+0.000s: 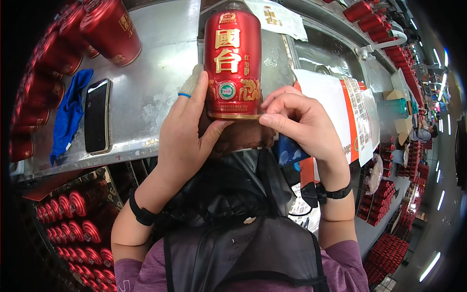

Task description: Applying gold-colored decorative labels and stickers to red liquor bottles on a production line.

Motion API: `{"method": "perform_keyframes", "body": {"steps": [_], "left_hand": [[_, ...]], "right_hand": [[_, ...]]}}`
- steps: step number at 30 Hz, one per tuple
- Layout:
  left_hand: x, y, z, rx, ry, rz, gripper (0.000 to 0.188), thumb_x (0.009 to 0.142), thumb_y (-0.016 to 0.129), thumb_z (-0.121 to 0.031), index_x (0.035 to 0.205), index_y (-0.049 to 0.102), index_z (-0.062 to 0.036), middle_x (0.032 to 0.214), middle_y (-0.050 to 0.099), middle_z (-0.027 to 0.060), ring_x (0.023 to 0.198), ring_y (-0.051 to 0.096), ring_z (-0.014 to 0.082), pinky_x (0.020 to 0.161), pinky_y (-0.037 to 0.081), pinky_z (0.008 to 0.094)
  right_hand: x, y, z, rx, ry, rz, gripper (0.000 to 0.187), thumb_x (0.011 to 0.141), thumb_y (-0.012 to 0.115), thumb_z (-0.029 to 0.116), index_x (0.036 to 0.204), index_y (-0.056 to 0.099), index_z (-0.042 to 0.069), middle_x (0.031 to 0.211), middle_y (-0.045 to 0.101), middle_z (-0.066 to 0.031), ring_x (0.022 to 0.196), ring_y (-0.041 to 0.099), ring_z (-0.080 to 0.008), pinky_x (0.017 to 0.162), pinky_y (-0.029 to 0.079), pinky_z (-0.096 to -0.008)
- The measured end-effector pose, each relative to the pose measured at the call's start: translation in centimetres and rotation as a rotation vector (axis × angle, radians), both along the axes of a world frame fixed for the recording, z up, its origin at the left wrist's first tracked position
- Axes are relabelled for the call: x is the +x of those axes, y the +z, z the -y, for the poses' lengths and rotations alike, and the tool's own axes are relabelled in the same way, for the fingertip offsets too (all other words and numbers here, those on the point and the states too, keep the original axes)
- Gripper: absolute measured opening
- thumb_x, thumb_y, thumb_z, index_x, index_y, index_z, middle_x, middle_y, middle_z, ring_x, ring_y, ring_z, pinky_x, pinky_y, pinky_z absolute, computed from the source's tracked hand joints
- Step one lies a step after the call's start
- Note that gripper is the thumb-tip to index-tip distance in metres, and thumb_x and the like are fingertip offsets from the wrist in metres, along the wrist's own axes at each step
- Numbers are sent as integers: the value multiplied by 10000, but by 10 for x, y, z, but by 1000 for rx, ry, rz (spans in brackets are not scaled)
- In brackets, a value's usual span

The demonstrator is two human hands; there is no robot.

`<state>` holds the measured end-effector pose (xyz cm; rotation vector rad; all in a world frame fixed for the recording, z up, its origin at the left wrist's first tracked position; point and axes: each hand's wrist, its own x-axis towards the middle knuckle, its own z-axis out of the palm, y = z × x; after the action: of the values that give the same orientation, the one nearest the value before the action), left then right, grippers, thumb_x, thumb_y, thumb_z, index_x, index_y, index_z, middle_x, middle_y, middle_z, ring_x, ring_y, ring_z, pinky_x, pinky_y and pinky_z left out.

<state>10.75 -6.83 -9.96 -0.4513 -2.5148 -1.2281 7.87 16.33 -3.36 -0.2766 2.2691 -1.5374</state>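
A glossy red bottle [232,63] with gold lettering, a round green-and-white sticker and a gold pattern lies in front of me, its base toward me. My left hand [182,124] holds its left side, fingers along the body and thumb under the base. A pale finger cot with a blue band covers one of those fingertips. At the base's right end, my right hand [304,119] pinches the thin gold band [236,117] that runs along the bottom edge, thumb in front and fingers curled. Brown cloth [245,134] shows just below the base.
On the metal bench [146,58] lie a phone [98,117] and a blue cloth [70,114]. Red bottles [109,31] stand at the left. Label sheets [357,117] and white paper [323,92] lie right. Racked red bottles [78,204] sit lower left.
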Motion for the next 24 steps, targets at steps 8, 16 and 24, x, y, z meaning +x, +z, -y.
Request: {"method": "perform_keyframes", "body": {"steps": [8,16,24], "left_hand": [[0,1,0,-24,17,6,790,831,756,-276,1475,395,6,878,538,135,747,557,287,662,459,378],[1,-2,1,-26,18,-5,791,834,748,-310,1465,403,18,889,539,141,765,557,290,678,464,377],[-1,-5,5,-9,-10,36,789,841,749,-297,1456,397,49,885,539,151,811,550,309,709,452,385]], "right_hand": [[4,7,1,24,-20,-92,161,847,778,160,836,685,29,928,599,2,626,431,-38,579,369,-207],[2,-12,0,40,-60,-4,169,866,764,195,861,703,37,862,538,12,629,416,-42,571,362,-212],[-3,-19,4,72,-36,-37,193,857,777,227,850,705,48,842,523,14,643,419,-51,577,366,-221]]}}
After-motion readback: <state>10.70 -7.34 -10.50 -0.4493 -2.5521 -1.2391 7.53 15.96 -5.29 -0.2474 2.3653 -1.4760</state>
